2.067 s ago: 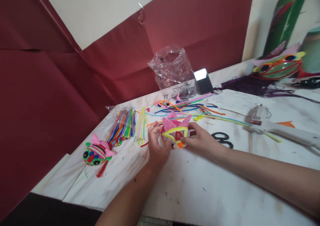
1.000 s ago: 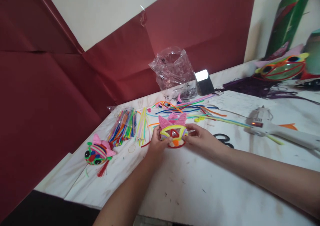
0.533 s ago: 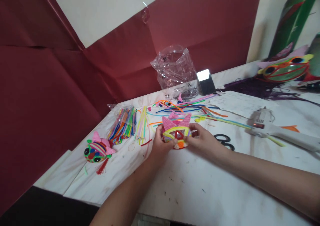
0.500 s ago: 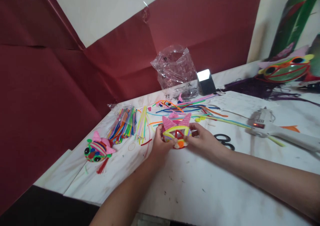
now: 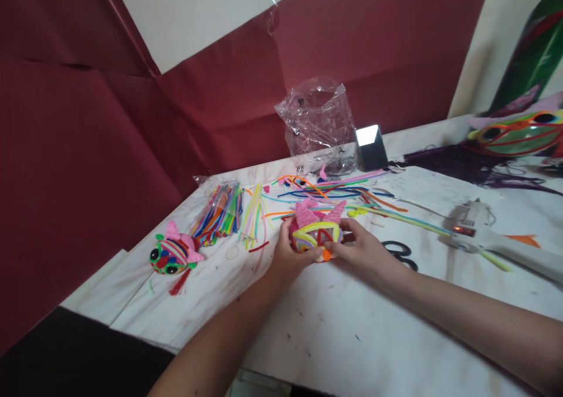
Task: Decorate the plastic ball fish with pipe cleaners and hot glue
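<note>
Both hands, left hand [image 5: 288,255] and right hand [image 5: 363,253], grip the pink-eared, yellow-framed pipe-cleaner animal head [image 5: 315,234]; ears and frame look done, unlike the striped finished head [image 5: 172,256].

Our two hands hold a small pipe-cleaner figure over the white table.

Our left hand [image 5: 285,256] and right hand [image 5: 367,253] grip the pipe-cleaner figure [image 5: 315,233] from either side, its pink ears pointing up and an orange piece at its lower edge. Behind it on the table [image 5: 352,332] lie loose pipe cleaners [image 5: 334,192], with a bagged bundle of pipe cleaners [image 5: 219,212] to the left. A finished striped figure [image 5: 172,256] sits well to the left; scissors [image 5: 398,251] lie just beside our right hand, a glue gun [image 5: 479,236] farther right.
</note>
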`<state>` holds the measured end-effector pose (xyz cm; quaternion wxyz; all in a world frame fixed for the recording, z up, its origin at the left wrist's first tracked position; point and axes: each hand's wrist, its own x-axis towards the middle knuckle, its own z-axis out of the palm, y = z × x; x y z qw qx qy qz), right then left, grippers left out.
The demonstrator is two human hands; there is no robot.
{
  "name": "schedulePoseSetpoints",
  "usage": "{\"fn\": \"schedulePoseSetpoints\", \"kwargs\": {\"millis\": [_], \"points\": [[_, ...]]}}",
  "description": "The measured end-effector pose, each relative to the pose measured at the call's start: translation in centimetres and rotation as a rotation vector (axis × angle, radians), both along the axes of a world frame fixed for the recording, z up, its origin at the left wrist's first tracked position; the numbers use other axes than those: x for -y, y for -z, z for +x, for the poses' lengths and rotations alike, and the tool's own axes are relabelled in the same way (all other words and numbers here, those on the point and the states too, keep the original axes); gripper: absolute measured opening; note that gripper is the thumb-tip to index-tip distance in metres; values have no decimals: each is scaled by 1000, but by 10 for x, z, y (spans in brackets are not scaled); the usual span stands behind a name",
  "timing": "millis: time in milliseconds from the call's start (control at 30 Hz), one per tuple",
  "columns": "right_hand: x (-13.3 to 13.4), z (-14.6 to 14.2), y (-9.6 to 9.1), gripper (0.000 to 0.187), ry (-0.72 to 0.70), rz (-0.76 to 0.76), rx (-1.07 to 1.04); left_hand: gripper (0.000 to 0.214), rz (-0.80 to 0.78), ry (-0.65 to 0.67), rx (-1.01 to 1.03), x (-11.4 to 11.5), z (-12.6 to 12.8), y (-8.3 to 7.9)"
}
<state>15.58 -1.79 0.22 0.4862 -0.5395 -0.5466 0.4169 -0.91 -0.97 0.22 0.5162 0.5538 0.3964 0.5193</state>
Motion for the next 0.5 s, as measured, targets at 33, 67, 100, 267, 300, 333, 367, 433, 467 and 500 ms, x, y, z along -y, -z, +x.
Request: {"fn": "schedulePoseSetpoints", "kwargs": {"millis": [33,67,100,267,300,333,367,433,467,500], "points": [[1,0,-2,46,-1,-13,7,93,-18,18,5,0,0,0],[1,1,-4,46,-10,-23,12,94,-36,39,9,-1,0,0],[2,2,-6,46,-26,-30,17,94,-51,55,14,-1,-1,0],[1,7,-9,51,-82,-74,-13,94,-98,62,51,-4,-4,-4],[1,8,-10,52,-81,-90,-48,93,-114,59,70,-5,-5,-5],[1,9,-11,53,-80,-102,-92,91,-130,58,96,-6,-6,-5],[0,11,-13,53,-83,-111,-136,87,-147,55,128,-7,-7,-6],[1,14,-18,51,-101,-118,-201,79,-183,38,198,-8,-8,-6],[1,15,-20,50,-111,-116,-211,76,-202,29,228,-9,-9,-6],[2,16,-22,50,-120,-106,-206,74,-222,24,254,-9,-10,-5]]}}
